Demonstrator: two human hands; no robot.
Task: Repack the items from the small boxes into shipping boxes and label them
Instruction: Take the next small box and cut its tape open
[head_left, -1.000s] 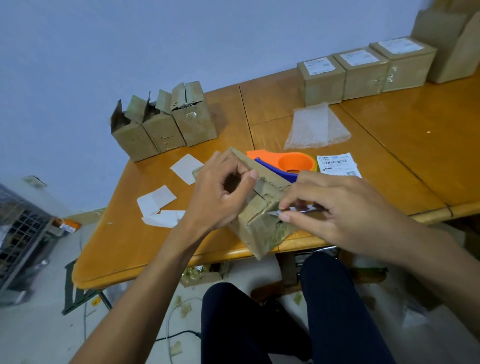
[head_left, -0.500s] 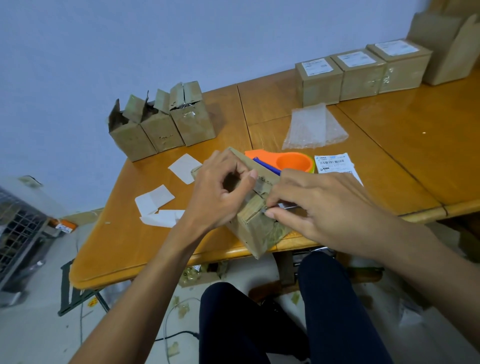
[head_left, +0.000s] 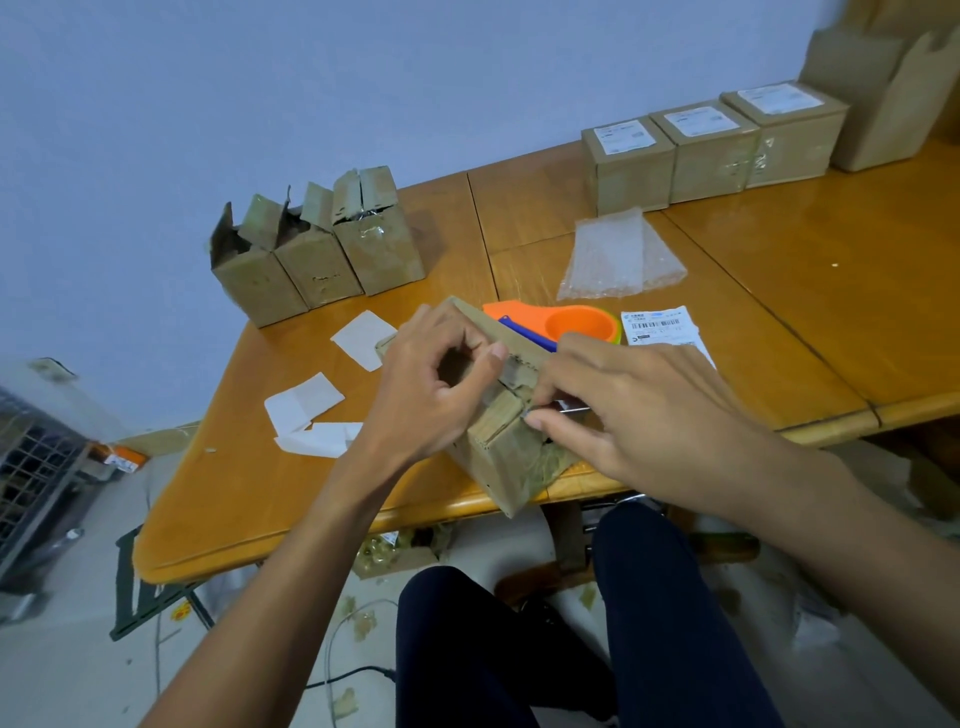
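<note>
At the wooden desk's (head_left: 260, 493) near edge, the left hand (head_left: 431, 395) curls round a tilted small brown cardboard box (head_left: 506, 457) while the right hand (head_left: 639, 410) pinches a thin silvery blade (head_left: 569, 409) at its top seam: opening seems under way, and slitting that seam likely comes next.

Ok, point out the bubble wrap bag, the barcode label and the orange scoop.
bubble wrap bag (head_left: 618, 257), head view, middle of the clear sheet.
barcode label (head_left: 657, 326), head view, printed upper part.
orange scoop (head_left: 579, 325), head view, inside its round bowl.
</note>
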